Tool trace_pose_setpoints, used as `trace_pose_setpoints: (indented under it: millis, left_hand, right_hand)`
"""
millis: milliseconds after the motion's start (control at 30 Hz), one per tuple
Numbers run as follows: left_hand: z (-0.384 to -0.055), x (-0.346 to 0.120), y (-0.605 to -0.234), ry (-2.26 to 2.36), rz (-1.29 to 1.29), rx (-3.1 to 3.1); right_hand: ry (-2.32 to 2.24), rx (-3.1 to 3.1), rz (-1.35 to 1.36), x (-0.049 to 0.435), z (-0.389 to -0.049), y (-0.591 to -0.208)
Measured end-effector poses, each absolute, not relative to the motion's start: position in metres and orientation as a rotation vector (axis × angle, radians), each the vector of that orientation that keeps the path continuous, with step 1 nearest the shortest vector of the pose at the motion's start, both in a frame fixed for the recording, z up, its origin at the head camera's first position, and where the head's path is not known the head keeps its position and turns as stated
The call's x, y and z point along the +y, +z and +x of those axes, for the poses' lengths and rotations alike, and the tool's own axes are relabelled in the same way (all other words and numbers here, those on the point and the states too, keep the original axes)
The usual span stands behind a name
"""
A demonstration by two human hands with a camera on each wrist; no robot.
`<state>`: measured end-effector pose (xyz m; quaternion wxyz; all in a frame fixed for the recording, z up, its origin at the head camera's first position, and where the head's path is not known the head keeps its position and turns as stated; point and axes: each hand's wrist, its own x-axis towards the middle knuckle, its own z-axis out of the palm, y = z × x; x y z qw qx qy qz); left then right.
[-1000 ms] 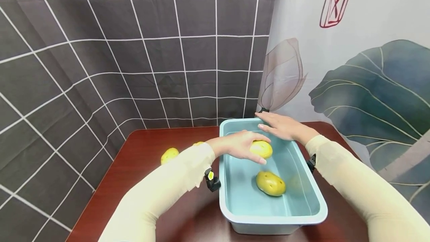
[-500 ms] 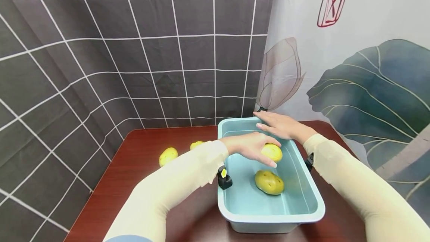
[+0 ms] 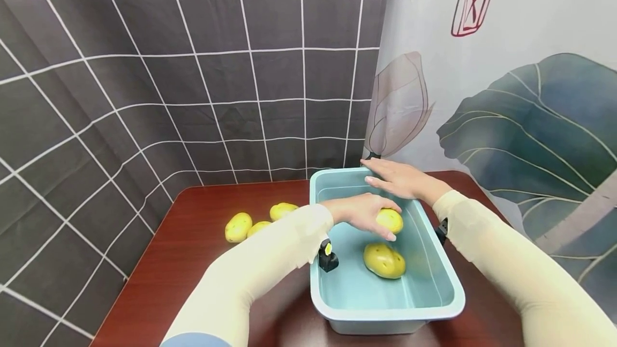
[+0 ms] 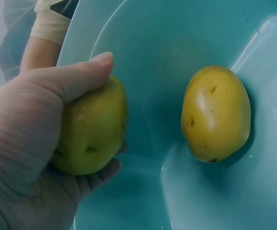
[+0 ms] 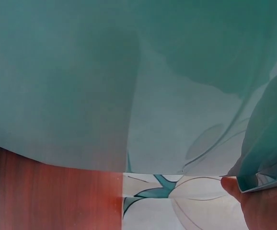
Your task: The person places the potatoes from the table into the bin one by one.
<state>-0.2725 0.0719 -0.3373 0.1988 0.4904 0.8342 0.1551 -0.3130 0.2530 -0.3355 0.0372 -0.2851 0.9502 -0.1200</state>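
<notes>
My left hand (image 3: 362, 213) grips a yellow potato (image 4: 93, 129) over the light blue plastic basin (image 3: 385, 315), with the thumb along one side and fingertips showing beneath it in the left wrist view. Another potato (image 3: 384, 261) lies on the basin floor nearer to me. At the far right corner my right hand (image 3: 402, 179) holds the basin rim, its thumb on the inner side and its fingers reaching over the edge. In the right wrist view the basin's outer wall (image 5: 81, 96) fills most of the picture, and part of the hand shows behind the rim.
Three more potatoes lie left of the basin on the reddish-brown table (image 3: 193, 261): one at the left (image 3: 238, 227), a partly covered one (image 3: 258, 228) and one farther back (image 3: 283, 210). Behind the table hang a dark grid curtain (image 3: 217, 84) and a floral curtain (image 3: 506, 122).
My left hand has carried its potato right and slightly down, deeper over the basin. The potatoes on the table have come out from behind the left sleeve. My right hand stays at the rim.
</notes>
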Motion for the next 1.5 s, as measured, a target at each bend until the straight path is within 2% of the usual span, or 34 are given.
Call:
trace_pose_setpoints:
  millis: [533,1500]
  left_hand:
    - [-0.2735,0.0765,-0.3469,0.251,1.382,2.275]
    - [-0.2728,0.0731,-0.3466,0.276,1.406,2.223]
  right_hand:
    - [-0.360,2.911,-0.890,0.2566,-0.3129,-0.3370]
    - [-0.343,2.918,-0.897,0.2536,-0.3125,-0.3325]
